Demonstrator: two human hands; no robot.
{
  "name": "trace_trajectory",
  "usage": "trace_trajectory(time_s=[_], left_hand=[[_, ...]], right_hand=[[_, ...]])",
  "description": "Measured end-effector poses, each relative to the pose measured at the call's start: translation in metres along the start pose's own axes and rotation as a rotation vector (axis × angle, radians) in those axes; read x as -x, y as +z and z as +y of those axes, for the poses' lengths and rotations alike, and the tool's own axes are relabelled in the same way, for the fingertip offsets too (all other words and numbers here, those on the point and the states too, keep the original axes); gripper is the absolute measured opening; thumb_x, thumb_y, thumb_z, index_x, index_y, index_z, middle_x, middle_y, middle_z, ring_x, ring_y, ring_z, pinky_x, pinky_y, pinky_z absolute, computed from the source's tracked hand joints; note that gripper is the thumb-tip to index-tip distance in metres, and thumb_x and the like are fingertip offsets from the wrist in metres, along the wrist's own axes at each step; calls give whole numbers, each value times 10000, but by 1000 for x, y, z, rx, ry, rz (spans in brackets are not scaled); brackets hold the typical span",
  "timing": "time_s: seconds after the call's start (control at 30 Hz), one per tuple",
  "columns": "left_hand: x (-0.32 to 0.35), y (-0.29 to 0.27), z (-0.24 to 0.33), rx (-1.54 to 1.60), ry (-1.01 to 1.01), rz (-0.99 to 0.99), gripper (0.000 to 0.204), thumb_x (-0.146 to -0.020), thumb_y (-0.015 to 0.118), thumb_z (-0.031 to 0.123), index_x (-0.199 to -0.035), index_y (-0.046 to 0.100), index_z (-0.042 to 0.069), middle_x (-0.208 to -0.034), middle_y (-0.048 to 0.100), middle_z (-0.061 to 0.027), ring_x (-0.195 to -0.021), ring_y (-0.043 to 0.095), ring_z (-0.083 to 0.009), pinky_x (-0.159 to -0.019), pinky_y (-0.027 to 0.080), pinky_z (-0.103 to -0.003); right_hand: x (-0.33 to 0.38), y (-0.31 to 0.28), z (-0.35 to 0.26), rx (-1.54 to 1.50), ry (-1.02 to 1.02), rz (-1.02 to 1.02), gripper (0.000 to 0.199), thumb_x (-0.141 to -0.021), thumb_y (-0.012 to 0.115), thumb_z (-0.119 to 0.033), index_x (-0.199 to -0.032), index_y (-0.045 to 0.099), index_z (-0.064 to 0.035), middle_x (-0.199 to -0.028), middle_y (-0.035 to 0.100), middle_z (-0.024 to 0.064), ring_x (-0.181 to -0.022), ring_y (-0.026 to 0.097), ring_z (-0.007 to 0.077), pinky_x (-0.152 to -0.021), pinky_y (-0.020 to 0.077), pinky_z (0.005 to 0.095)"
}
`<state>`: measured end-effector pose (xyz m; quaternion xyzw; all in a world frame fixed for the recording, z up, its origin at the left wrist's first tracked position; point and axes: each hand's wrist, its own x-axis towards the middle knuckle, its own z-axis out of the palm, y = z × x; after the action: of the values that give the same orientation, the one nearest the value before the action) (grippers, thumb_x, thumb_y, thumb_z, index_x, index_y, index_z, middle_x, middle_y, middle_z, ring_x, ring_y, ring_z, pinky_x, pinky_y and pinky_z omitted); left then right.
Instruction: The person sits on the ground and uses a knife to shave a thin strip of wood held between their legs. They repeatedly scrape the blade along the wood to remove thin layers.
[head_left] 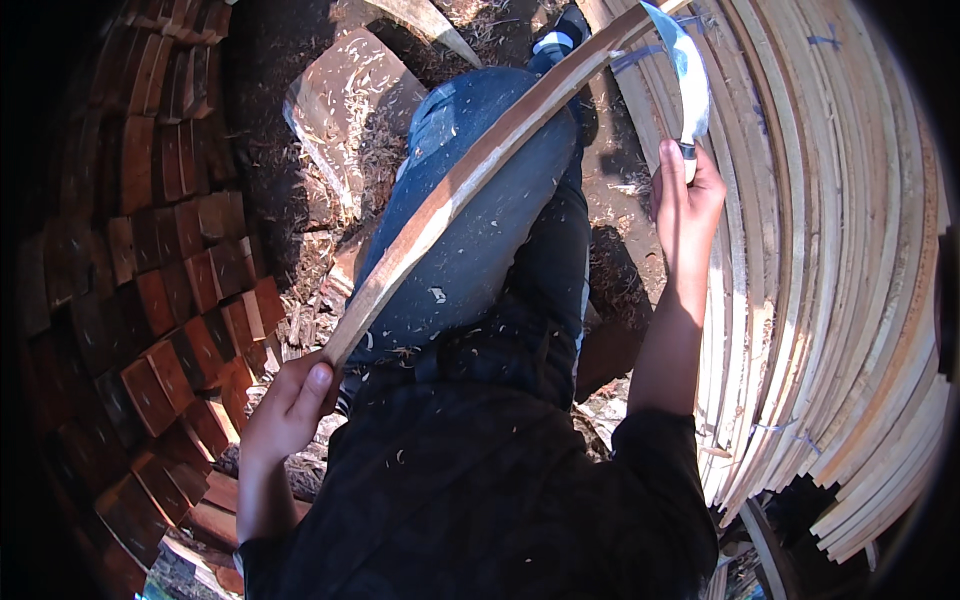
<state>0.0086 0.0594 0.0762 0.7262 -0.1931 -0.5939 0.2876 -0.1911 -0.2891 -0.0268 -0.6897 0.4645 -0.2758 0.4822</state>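
A long, slim strip of wood (445,215) slants across my lap, brown on one face and pale on the other. My left hand (290,405) is closed round its near end, at the lower left. From there it passes over my thigh to the top edge of the picture. At the upper right, my right hand (688,195) grips the pale handle of a curved knife (692,85), thumb laid along the handle. The blade stands upright from the hand, and its tip bends left to the far part of the strip. Whether blade and wood touch, I cannot tell.
Short reddish-brown wood blocks (160,385) are piled along the left. Bundles of long pale strips (810,260), tied with blue cord, fill the right side. Beyond my bent knee, a flat slab (355,85) lies on the ground among wood shavings (345,175). Shavings also dot my trousers.
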Motion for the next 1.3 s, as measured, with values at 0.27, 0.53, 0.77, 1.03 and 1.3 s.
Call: trace_trajectory(time_s=[0.27, 0.53, 0.77, 1.03, 1.3], left_hand=[[-1, 2, 1, 11, 10, 2, 486, -998, 343, 413, -723, 457, 29, -549, 397, 8, -497, 377, -91, -472, 316, -263], [-1, 2, 0, 17, 1, 17, 513, -993, 333, 447, -722, 456, 29, -550, 411, -3, -493, 386, -95, -468, 320, -263], [-4, -1, 2, 5, 1, -12, 515, -994, 325, 442, -716, 453, 27, -548, 415, -7, -490, 389, -96, -468, 323, -267], [-2, -1, 3, -26, 25, -12, 509, -993, 333, 440, -717, 451, 28, -544, 402, 0, -497, 381, -96, -470, 313, -269], [-1, 1, 1, -18, 8, -5, 506, -991, 338, 445, -717, 451, 34, -554, 402, 2, -498, 380, -102, -473, 316, -272]], right_hand=[[11, 10, -7, -517, 357, -588, 334, -968, 486, -342, -780, 471, -67, -506, 387, -24, -368, 341, 48, -335, 280, 210], [7, 27, 4, 99, -37, 79, 265, -927, 590, -214, -767, 573, -3, -572, 514, -13, -488, 432, 40, -444, 345, 224], [13, -9, -8, -268, 135, -332, 260, -947, 550, -268, -790, 508, -66, -520, 438, -30, -386, 379, 29, -343, 288, 215], [-8, 9, -16, -363, 351, -404, 339, -961, 502, -349, -766, 482, -72, -501, 395, -33, -360, 344, 31, -322, 273, 197], [2, 15, -29, -269, 363, -325, 349, -945, 530, -356, -733, 483, -82, -515, 421, -32, -384, 379, 38, -334, 298, 201]])
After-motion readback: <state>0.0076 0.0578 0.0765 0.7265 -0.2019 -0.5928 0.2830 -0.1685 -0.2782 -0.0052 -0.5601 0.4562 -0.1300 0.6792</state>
